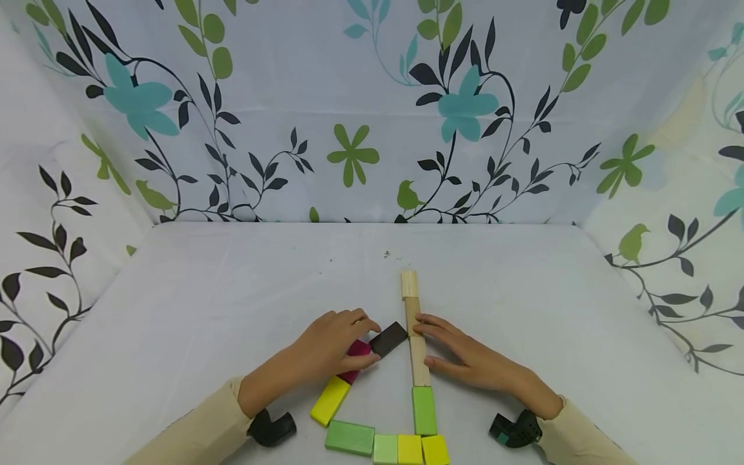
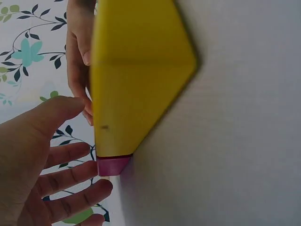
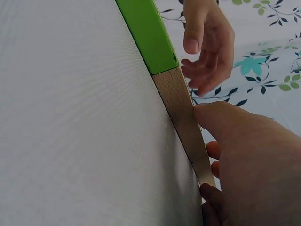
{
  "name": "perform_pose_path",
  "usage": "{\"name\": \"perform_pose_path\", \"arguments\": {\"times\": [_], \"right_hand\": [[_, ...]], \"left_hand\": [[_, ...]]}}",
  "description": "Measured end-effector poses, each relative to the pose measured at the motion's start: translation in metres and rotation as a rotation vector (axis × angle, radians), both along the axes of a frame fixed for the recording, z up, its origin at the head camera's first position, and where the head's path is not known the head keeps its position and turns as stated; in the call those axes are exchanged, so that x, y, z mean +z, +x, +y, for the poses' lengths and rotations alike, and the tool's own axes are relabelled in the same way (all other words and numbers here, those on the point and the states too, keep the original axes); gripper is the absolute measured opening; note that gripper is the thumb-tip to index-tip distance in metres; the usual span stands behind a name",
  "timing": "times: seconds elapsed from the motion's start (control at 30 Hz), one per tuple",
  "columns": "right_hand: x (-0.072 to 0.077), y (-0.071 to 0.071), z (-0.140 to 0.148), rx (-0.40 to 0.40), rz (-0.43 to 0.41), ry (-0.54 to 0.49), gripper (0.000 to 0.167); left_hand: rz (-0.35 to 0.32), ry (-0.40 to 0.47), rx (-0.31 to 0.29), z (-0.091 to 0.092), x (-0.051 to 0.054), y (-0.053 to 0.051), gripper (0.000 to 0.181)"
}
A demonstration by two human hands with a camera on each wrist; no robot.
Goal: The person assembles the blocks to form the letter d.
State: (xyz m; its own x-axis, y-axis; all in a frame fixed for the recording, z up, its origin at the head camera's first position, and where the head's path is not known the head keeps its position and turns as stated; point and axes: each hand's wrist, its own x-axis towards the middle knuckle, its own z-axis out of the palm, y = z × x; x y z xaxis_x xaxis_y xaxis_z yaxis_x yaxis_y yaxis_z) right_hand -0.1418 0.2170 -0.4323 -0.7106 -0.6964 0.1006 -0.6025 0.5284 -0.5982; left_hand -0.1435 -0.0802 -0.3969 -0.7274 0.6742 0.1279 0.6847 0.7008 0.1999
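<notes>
In the head view my left hand (image 1: pixel 334 342) hovers over a magenta block (image 1: pixel 359 349), partly covering it. Its thumb and fingertips lie close around the near end of a dark brown block (image 1: pixel 389 340); contact cannot be told. The left wrist view shows these fingers spread apart. That dark block slants up to a straight line of plain wooden blocks (image 1: pixel 419 361). My right hand (image 1: pixel 473 358) rests its fingertips and thumb along the right side of this line, fingers mostly straight. A bright green block (image 3: pixel 148 35) continues the wooden line at its near end.
A yellow block (image 1: pixel 329 401) follows the magenta one. Along the near side run a green block (image 1: pixel 350 438), a pale green block (image 1: pixel 385 449) and two yellow ones. A ridged wooden piece (image 1: pixel 409 284) tops the line. Patterned cloth (image 1: pixel 349 155) hangs behind the white table (image 1: pixel 232 278).
</notes>
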Motion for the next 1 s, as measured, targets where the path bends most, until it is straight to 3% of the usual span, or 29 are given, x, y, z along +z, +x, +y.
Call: {"name": "perform_pose_path", "arguments": {"times": [0.17,0.3,0.57,0.83,1.0], "right_hand": [[-0.001,0.001,-0.002,0.008,-0.002,-0.004,0.054],[-0.001,0.001,-0.002,0.012,0.000,0.004,0.054],[-0.002,0.000,0.000,0.008,0.019,0.002,0.054],[0.000,0.000,0.000,0.001,0.023,0.003,0.054],[0.001,0.000,0.000,0.012,0.025,-0.002,0.055]], "left_hand": [[0.038,-0.017,-0.017,0.010,-0.005,-0.011,0.043],[0.006,-0.013,-0.017,0.013,-0.007,-0.015,0.039],[-0.020,0.035,0.022,0.008,-0.003,-0.012,0.044],[-0.206,0.051,0.069,-0.009,-0.001,-0.001,0.055],[-0.242,0.091,0.057,-0.010,-0.001,-0.002,0.050]]}}
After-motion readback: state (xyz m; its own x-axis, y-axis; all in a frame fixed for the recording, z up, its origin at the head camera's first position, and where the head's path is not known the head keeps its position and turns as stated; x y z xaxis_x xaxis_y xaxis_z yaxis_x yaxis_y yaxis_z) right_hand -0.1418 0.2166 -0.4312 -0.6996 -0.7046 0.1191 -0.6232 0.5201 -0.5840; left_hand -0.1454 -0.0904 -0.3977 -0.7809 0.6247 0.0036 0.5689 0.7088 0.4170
